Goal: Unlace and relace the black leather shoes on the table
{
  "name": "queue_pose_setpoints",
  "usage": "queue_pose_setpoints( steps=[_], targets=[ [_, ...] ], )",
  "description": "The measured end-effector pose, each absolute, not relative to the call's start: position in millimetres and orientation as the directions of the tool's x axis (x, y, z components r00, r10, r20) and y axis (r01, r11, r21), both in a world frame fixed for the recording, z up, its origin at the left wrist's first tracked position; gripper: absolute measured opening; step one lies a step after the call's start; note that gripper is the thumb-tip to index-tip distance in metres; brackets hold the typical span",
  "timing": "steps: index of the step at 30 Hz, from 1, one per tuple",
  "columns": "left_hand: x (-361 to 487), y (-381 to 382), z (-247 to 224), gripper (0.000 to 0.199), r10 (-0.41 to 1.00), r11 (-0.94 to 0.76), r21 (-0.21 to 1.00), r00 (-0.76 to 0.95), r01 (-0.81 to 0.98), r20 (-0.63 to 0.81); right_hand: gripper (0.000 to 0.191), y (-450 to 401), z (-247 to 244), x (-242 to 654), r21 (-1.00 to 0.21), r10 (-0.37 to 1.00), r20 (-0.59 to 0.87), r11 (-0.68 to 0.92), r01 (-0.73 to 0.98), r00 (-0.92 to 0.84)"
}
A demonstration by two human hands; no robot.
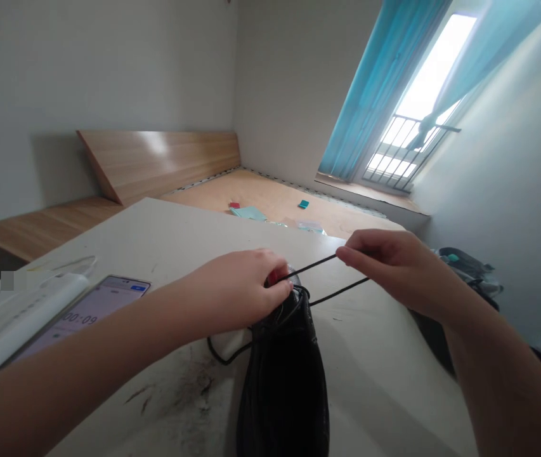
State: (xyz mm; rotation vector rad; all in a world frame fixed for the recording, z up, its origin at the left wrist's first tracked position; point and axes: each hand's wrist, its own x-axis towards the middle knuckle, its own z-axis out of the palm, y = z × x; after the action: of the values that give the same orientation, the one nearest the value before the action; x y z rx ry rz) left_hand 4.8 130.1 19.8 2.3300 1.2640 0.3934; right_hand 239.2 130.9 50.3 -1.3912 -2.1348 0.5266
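Just below the left grip [236,292], a black drawstring pouch [284,381]

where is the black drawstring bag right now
The black drawstring bag lies at bottom centre of the head view on the white tabletop, its neck held in the left hand.

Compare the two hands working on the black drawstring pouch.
The left hand closes over the gathered mouth of the black drawstring pouch, while the right hand is apart from the pouch, out to the side. The left hand grips fabric; the right hand pinches the thin black cord. Both are bare and above the white tabletop.
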Motion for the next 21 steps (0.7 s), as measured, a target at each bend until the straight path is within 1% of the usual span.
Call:
queue_pose_setpoints(
  steps=[1,2,3,4,5,6,8,9,11,12,13,14,15,16,17,18,19,21],
  targets=[
    [4.8,132.4,18.9,0.028,0.850,-0.463,0.525,0.526,0.714,0.033,0.036,128.2,53.1,239.8,-0.396,0.895,0.333,0.417,0.818,-0.296],
    [4.8,134.6,18.0,0.029,0.853,-0.457,0.534,0.520,0.712,0.036,0.034,125.7,54.9,239.5,-0.212,0.849,0.442,0.412,0.886,-0.289],
    [4.8,136.6,17.3,0.031,0.855,-0.453,0.545,0.517,0.706,0.041,0.034,123.6,55.6,238.3,-0.087,0.801,0.519,0.397,0.914,-0.299],
    [4.9,138.1,16.9,0.033,0.856,-0.451,0.559,0.515,0.696,0.050,0.034,122.2,55.3,236.5,-0.049,0.778,0.545,0.402,0.915,-0.312],
    [4.9,139.0,17.2,0.035,0.857,-0.450,0.577,0.510,0.682,0.065,0.035,121.6,54.1,234.5,-0.078,0.786,0.525,0.427,0.901,-0.327],
    [4.9,139.3,18.1,0.035,0.860,-0.450,0.597,0.503,0.664,0.088,0.035,121.8,52.3,232.5,-0.153,0.816,0.463,0.458,0.876,-0.345],
    [4.6,137.7,22.6,0.035,0.871,-0.452,0.646,0.460,0.615,0.171,0.035,124.1,47.8,229.9,-0.386,0.871,0.262,0.489,0.782,-0.416],
    [4.1,135.8,26.1,0.034,0.876,-0.457,0.685,0.421,0.568,0.235,0.036,125.7,45.7,229.8,-0.522,0.869,0.154,0.476,0.708,-0.471],
    [2.5,130.5,34.9,0.032,0.868,-0.489,0.753,0.335,0.440,0.368,0.039,128.4,43.2,231.4,-0.758,0.805,0.001,0.387,0.525,-0.593],
    [1.4,127.4,39.9,0.033,0.851,-0.516,0.785,0.312,0.343,0.423,0.041,129.1,42.8,232.5,-0.844,0.748,-0.043,0.328,0.424,-0.663],
    [0.1,124.1,44.9,0.035,0.832,-0.536,0.814,0.304,0.224,0.465,0.042,129.3,42.8,233.3,-0.903,0.682,-0.071,0.266,0.337,-0.728],
    [-1.4,120.9,49.8,0.039,0.817,-0.538,0.835,0.313,0.112,0.484,0.044,129.0,42.8,233.4,-0.937,0.619,-0.094,0.210,0.280,-0.780],
    [-3.0,118.0,54.3,0.044,0.809,-0.525,0.850,0.330,0.035,0.486,0.046,128.5,42.4,232.4,-0.951,0.579,-0.113,0.173,0.258,-0.807],
    [-4.6,115.5,58.2,0.050,0.812,-0.503,0.864,0.336,-0.010,0.477,0.047,127.9,41.3,230.4,-0.948,0.573,-0.131,0.166,0.271,-0.809],
    [-6.2,113.6,61.3,0.058,0.828,-0.481,0.877,0.329,-0.001,0.454,0.047,127.6,39.1,227.4,-0.928,0.613,-0.146,0.188,0.322,-0.777],
    [-7.8,112.6,63.3,0.065,0.849,-0.465,0.883,0.317,0.067,0.423,0.045,127.7,35.8,223.8,-0.883,0.688,-0.144,0.234,0.407,-0.711],
    [-9.2,112.6,64.1,0.070,0.869,-0.450,0.878,0.306,0.163,0.389,0.041,128.3,31.4,219.8,-0.812,0.770,-0.121,0.287,0.508,-0.627],
    [-11.6,115.5,61.5,0.071,0.898,-0.411,0.832,0.321,0.372,0.300,0.032,131.0,20.8,212.5,-0.639,0.865,-0.039,0.362,0.678,-0.500]
  ],
)
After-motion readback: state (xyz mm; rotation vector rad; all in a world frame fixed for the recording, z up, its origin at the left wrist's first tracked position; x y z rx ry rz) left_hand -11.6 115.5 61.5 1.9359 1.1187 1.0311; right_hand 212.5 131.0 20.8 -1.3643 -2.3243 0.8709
